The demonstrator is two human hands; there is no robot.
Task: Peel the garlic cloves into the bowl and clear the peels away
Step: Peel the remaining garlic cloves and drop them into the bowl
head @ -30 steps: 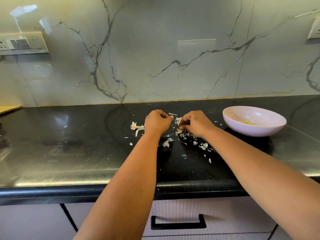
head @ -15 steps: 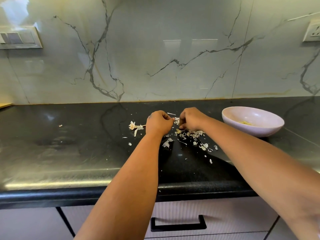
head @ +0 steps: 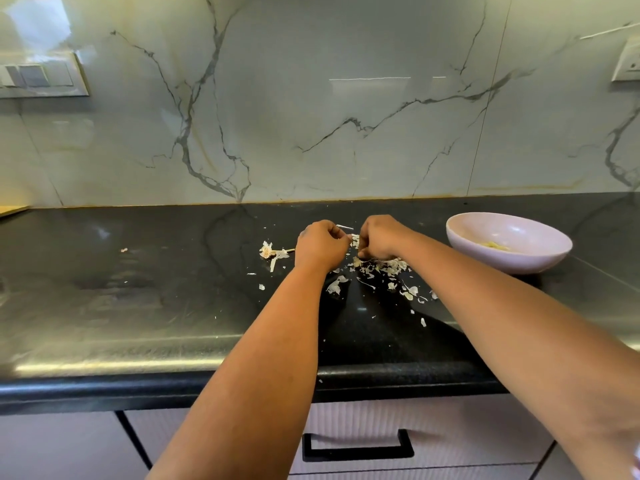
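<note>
On black counter (head: 138,306), curled left hand (head: 320,245), right hand (head: 379,237), hold unclear, peels (head: 381,266), bowl (head: 508,242)

Open black worktop (head: 121,306) stretches toward nine o'clock of the peels (head: 379,268), crossed only by a garlic scrap (head: 272,252); at three o'clock the bowl (head: 508,242) blocks passage, and the marble wall (head: 346,116) closes twelve o'clock.

There is only one view, from the person's head. It looks forward and down, across the black countertop (head: 138,306) to the marble wall (head: 311,98). Both forearms enter from the bottom edge.
</note>
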